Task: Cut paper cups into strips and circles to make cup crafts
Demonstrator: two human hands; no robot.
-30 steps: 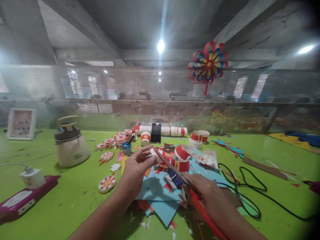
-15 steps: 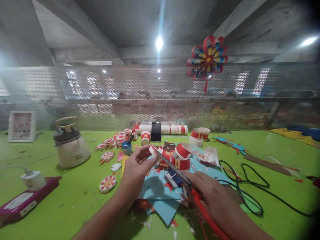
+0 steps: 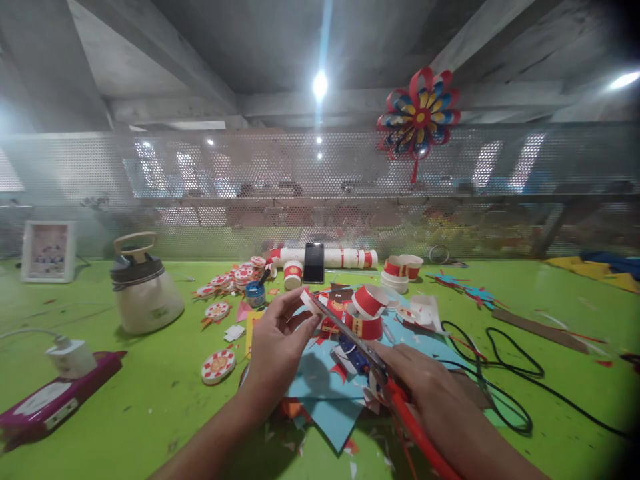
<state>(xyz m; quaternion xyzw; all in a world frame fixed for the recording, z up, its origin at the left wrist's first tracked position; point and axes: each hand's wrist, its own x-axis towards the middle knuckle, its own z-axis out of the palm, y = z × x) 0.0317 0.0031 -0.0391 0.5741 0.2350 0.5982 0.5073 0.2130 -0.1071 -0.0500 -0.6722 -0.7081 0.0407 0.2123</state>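
Over blue paper (image 3: pixel 320 383) on a green table (image 3: pixel 150 400), L hand (image 3: pixel 276 343) pinches a small white-and-red paper piece (image 3: pixel 311 302) btwn thumb & fingertips, grip nearly closed. R hand (image 3: pixel 425 381) is wrapped round red-handled scissors (image 3: pixel 376 361), blades across the piece; whether they're parted, can't tell. R fingers mostly hidden under the hand; handle end & both forearms cut off at bottom edge.

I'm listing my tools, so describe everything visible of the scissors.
The scissors have long grey, metal-looking blades and red handles, partly hidden by the right hand gripping them. Held above light-blue paper, they slant away leftward, tips at the white-and-red piece in the left hand. Blade opening is unclear.
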